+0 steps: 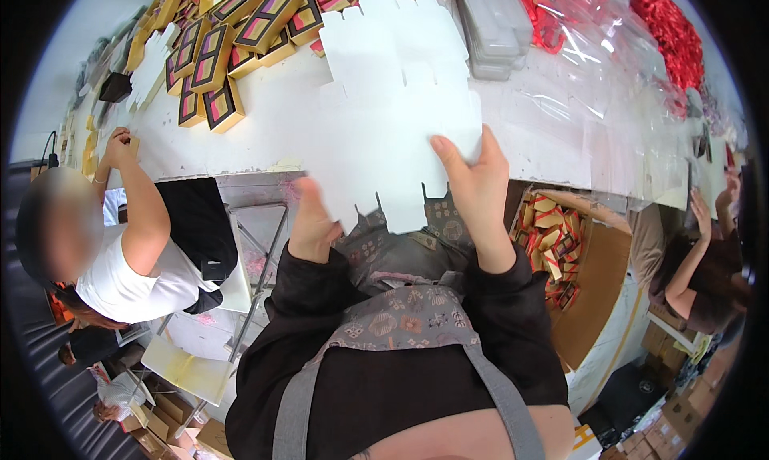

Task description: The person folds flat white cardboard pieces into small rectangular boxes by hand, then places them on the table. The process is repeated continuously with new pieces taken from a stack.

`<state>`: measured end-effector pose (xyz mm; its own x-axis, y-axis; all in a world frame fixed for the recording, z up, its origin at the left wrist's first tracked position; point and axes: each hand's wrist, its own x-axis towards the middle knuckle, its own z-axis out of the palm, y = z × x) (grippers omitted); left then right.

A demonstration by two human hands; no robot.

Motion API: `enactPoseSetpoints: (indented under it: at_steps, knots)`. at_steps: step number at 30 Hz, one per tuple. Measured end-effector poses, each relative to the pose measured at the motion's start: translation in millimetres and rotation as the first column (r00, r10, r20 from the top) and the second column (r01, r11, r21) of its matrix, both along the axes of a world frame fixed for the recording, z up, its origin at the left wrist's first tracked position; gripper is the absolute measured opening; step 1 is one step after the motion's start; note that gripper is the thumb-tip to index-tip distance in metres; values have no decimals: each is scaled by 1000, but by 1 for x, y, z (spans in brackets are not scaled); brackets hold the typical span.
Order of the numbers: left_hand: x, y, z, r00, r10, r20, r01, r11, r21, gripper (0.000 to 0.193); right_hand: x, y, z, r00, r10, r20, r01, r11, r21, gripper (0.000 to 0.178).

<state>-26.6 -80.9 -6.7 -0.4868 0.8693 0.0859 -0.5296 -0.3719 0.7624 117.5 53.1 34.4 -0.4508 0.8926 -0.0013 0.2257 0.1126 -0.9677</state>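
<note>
Flat white die-cut carton blanks (392,131) with notched, tabbed edges spread over the front of the white table, and their near end juts past its edge toward my lap. My left hand (314,223) grips the near left corner, its fingers partly hidden by the card. On the right edge my right hand (481,183) takes hold, thumb on the upper face and the other fingers at the side. Whether they hold one sheet or a few overlapping ones, I cannot tell. Gold boxes with dark-framed windows (212,55) lie piled to the far left of the blanks.
Clear plastic trays (493,27) are stacked behind the blanks, beside clear film sleeves (609,99) and red ribbon (669,39). A cardboard carton (593,308) of finished-looking small boxes stands below the table at right. Co-workers sit left (120,244) and right (697,268).
</note>
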Motion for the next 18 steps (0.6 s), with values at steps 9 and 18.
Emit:
enactPoseSetpoints:
  at_steps: [9, 18]
  knots:
    - [14, 22, 25, 764, 71, -642, -464, 752, -469, 22, 17, -15, -12, 700, 45, -713, -543, 683, -489, 60]
    - [28, 26, 22, 600, -166, -783, -218, 908, -359, 58, 6, -15, -32, 1000, 0, -22, 2, 996, 95, 32]
